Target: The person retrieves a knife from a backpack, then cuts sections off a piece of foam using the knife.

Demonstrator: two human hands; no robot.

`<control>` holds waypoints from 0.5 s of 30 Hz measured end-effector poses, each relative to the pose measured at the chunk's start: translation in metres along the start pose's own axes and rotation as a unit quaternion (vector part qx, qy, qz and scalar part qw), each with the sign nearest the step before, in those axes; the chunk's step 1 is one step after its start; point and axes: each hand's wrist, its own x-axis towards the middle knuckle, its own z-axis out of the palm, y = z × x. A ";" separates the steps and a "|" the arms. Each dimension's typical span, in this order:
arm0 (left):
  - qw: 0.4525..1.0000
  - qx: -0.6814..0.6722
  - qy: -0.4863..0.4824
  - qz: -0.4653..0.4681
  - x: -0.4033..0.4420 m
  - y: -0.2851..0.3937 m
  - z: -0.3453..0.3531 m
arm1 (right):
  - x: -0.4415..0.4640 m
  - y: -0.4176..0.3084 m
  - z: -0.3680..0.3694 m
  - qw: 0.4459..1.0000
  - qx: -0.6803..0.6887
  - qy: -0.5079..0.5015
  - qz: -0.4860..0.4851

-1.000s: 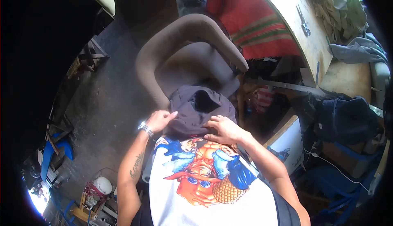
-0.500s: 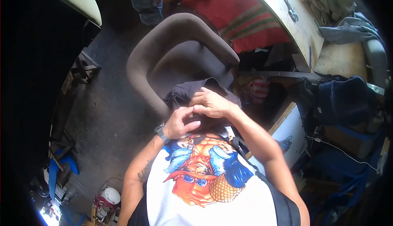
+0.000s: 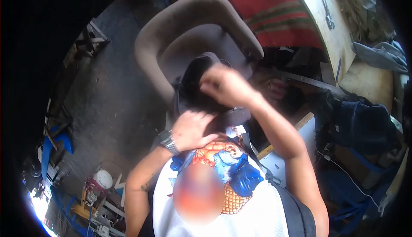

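Observation:
A dark fabric piece (image 3: 191, 80), perhaps a bag or a folded garment, lies in front of my belly, over the front of the brown padded chair (image 3: 150, 27). My left hand (image 3: 191, 130), with a watch on the wrist, rests at its near edge. Its fingers are stretched out and the thumb is spread. Above the dark fabric is my right hand (image 3: 227, 84), smeared by motion. The fingers there are curled together, and whatever they hold is too blurred to make out.
A red striped cloth (image 3: 274, 14) hangs beside a pale tabletop (image 3: 315, 5) carrying scissors (image 3: 328, 16). Grey fabric (image 3: 380, 57) and a dark bag (image 3: 365, 125) are at the right. A white cable (image 3: 352, 179) runs below. A white round object (image 3: 102, 179) sits at lower left.
My hands have come apart: the right has lifted off the left, and the left has flattened out. The dark fabric is opened differently. The view has shifted; a person's hand at the top no longer shows clearly.

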 end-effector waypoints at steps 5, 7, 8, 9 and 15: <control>0.989 -0.044 -0.131 -0.047 0.002 0.007 0.026 | -0.039 0.064 0.049 0.858 -0.137 -0.477 0.133; 0.979 -0.080 -0.180 -0.060 -0.004 0.008 0.012 | -0.046 0.116 0.035 0.855 -0.249 -0.399 0.218; 0.979 -0.081 -0.178 -0.056 -0.009 0.007 0.009 | -0.042 0.137 0.024 0.882 -0.244 -0.287 0.283; 0.979 -0.083 -0.177 -0.052 -0.015 0.007 0.010 | -0.033 0.147 0.009 0.891 -0.272 -0.246 0.268; 0.995 -0.035 -0.093 0.026 -0.034 0.002 0.002 | 0.016 0.184 -0.012 0.902 -0.325 -0.114 0.260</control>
